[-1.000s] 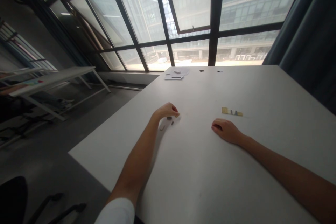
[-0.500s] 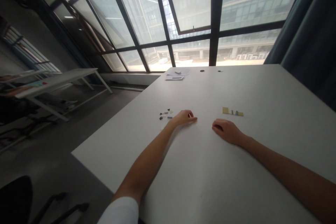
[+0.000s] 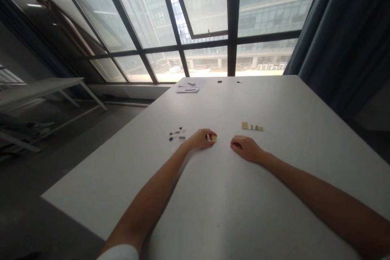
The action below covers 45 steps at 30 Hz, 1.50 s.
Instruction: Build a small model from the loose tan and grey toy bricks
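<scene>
Between the thumb and fingers of my left hand (image 3: pixel 201 139) is a small tan block (image 3: pixel 215 139), held just above or on the white table (image 3: pixel 195 195); I cannot tell which. My right hand (image 3: pixel 246 147) rests on the table to the right, its fingers curled inward; anything inside them is hidden. Beyond the right hand lies a flat tan strip piece (image 3: pixel 252 126) with grey and white parts on it. Left of my left hand, several small black, grey and white pieces (image 3: pixel 177 133) are scattered.
White papers (image 3: pixel 189 85) lie at the table's far left corner, with a small dark disc (image 3: pixel 219 81) to their right. Past the table stand large windows (image 3: pixel 204 61) and a blue curtain (image 3: pixel 335 48). Another table (image 3: pixel 45 87) is at far left.
The tan block now shows upright in my left hand's pinch; before, only a sliver showed at the fingertips. The whole view has shifted, and my right hand stays resting on the table.
</scene>
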### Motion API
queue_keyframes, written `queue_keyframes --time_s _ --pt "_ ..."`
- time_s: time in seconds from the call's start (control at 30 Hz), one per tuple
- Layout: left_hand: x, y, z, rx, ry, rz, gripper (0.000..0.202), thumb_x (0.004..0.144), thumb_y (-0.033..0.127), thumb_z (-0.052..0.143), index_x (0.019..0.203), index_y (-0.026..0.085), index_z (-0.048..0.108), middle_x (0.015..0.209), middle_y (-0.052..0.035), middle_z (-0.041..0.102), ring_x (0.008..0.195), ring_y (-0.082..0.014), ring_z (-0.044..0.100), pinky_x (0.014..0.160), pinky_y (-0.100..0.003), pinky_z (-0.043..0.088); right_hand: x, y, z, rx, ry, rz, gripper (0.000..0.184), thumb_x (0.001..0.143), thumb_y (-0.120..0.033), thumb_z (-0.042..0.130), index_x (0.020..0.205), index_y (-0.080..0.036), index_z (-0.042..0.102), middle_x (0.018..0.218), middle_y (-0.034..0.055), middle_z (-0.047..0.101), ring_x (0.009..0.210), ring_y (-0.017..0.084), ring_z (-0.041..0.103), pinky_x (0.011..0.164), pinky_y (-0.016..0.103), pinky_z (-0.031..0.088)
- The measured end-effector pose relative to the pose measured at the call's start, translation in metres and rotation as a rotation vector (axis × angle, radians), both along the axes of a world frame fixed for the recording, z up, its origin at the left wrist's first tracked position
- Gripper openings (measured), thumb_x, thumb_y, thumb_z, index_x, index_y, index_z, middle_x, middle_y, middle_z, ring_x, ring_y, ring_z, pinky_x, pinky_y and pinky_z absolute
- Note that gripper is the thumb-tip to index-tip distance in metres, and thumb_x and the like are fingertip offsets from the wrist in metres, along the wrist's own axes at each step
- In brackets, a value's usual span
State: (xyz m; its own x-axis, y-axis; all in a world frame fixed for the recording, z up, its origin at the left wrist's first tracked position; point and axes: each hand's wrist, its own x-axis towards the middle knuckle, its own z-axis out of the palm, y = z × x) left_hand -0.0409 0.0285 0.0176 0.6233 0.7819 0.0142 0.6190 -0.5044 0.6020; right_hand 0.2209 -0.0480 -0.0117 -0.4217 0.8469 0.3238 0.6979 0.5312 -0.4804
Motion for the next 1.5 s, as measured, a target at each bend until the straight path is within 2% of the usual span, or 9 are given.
queue_keyframes --time_s 0.07,0.17,0.3,0.4,0.57,0.87,1.1,1.5 --pt "0.011 -0.008 -0.005 0.061 -0.043 -0.009 0.041 0.073 0.025 0.067 0.113 0.019 0.075 0.091 -0.0028 0.069 0.069 -0.0117 0.054 0.066 -0.023 0.044 0.001 0.001 -0.001 0.001 0.012 -0.01 0.01 0.09 -0.022 0.059 0.093 -0.022 0.068 0.08 0.0006 0.064 0.073 0.014 0.057 0.07 0.026 0.04" --pt "0.028 -0.018 -0.014 0.118 -0.063 -0.003 0.04 0.075 0.024 0.065 0.114 0.021 0.075 0.088 -0.0021 0.068 0.069 -0.0118 0.056 0.067 -0.023 0.045 0.002 0.001 -0.003 0.001 0.033 -0.046 0.019 0.088 -0.025 0.063 0.106 -0.023 0.069 0.084 0.0001 0.064 0.071 0.014 0.056 0.07 0.026 0.041" --pt "0.037 -0.022 -0.021 0.129 -0.067 0.037 0.048 0.076 0.028 0.067 0.123 0.021 0.071 0.086 -0.001 0.067 0.068 -0.012 0.056 0.066 -0.023 0.046 0.002 0.001 -0.004 0.002 0.018 -0.079 0.026 0.087 -0.028 0.067 0.112 -0.022 0.068 0.088 0.0009 0.065 0.073 0.014 0.057 0.071 0.027 0.042" --pt "0.037 -0.02 -0.021 0.12 -0.076 0.097 0.051 0.072 0.031 0.071 0.122 0.017 0.07 0.083 -0.0004 0.066 0.066 -0.0119 0.055 0.065 -0.024 0.046 0.002 0.001 -0.003 0.002 0.007 -0.083 0.026 0.087 -0.027 0.067 0.112 -0.021 0.069 0.088 0.0014 0.065 0.075 0.015 0.058 0.071 0.027 0.042" --pt "0.04 -0.025 -0.016 0.15 -0.027 0.129 0.03 0.073 0.032 0.071 0.099 0.019 0.074 0.076 -0.0005 0.064 0.068 -0.0137 0.055 0.064 -0.025 0.044 0.001 0.001 -0.001 0.002 0.009 -0.085 0.026 0.086 -0.027 0.068 0.112 -0.021 0.068 0.089 0.0013 0.065 0.076 0.015 0.059 0.071 0.027 0.042" --pt "0.041 -0.042 -0.012 0.333 -0.069 0.025 0.029 0.08 0.033 0.069 0.108 0.024 0.071 0.087 -0.0018 0.065 0.08 -0.0149 0.06 0.074 -0.024 0.045 0.002 -0.001 -0.001 0.055 0.104 -0.053 0.021 0.086 -0.025 0.068 0.107 -0.022 0.067 0.089 0.0009 0.065 0.071 0.013 0.056 0.066 0.025 0.041" --pt "0.042 -0.043 -0.01 0.339 -0.082 0.011 0.031 0.082 0.033 0.068 0.111 0.024 0.07 0.089 -0.0028 0.064 0.084 -0.0154 0.061 0.079 -0.024 0.046 0.002 -0.004 0.001 0.093 0.147 -0.057 0.024 0.083 -0.023 0.067 0.107 -0.022 0.064 0.088 0.0009 0.065 0.072 0.014 0.056 0.067 0.025 0.041" --pt "0.041 -0.042 -0.015 0.434 -0.173 -0.07 0.027 0.081 0.028 0.069 0.108 0.022 0.07 0.083 -0.0002 0.062 0.074 -0.0126 0.058 0.071 -0.022 0.045 0.001 -0.007 0.004 0.104 0.145 -0.064 0.025 0.078 -0.02 0.069 0.103 -0.02 0.063 0.084 -0.0009 0.064 0.067 0.012 0.054 0.065 0.023 0.039"
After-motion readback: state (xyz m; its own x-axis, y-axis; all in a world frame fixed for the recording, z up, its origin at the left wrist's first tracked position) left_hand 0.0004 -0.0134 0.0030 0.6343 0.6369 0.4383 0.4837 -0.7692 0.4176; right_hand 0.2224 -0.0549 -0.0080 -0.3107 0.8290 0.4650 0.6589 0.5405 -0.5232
